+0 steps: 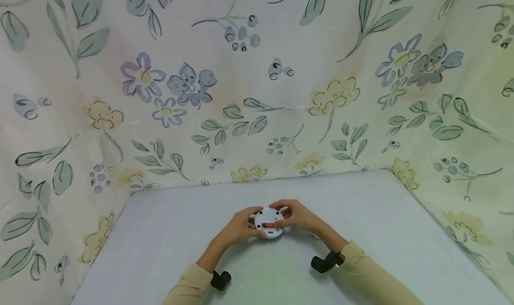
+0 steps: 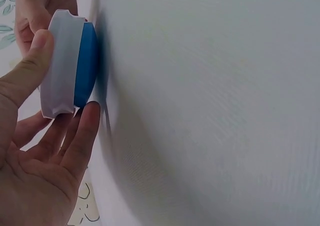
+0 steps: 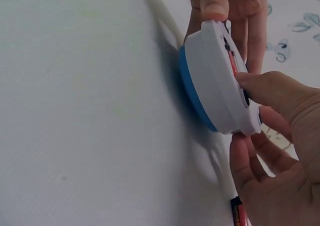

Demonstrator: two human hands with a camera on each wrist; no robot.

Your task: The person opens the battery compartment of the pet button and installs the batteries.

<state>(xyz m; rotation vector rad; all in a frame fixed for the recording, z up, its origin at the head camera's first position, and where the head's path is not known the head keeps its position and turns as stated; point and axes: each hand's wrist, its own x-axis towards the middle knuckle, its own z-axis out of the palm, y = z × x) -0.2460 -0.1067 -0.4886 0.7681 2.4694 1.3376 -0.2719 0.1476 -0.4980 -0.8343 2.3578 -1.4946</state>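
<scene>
A round white device [image 1: 268, 216] with a blue underside [image 2: 86, 66] lies face down on the table, with speaker holes and a battery slot on top. An orange-red battery [image 1: 267, 225] sits in the slot. My left hand [image 1: 242, 227] grips the device's left side, thumb at the near rim and fingers round the far side. From the right, my right hand [image 1: 299, 216] holds the rim with its fingers, while its thumb [image 3: 265, 85] presses on the end of the battery. The slot is partly hidden by that thumb.
Another battery [image 3: 239, 212], black and red, lies on the table near my right hand. A small white piece [image 1: 313, 235] shows beside my right forearm. The white-covered table [image 1: 180, 224] meets a flowered cloth [image 1: 289, 131] behind and at both sides.
</scene>
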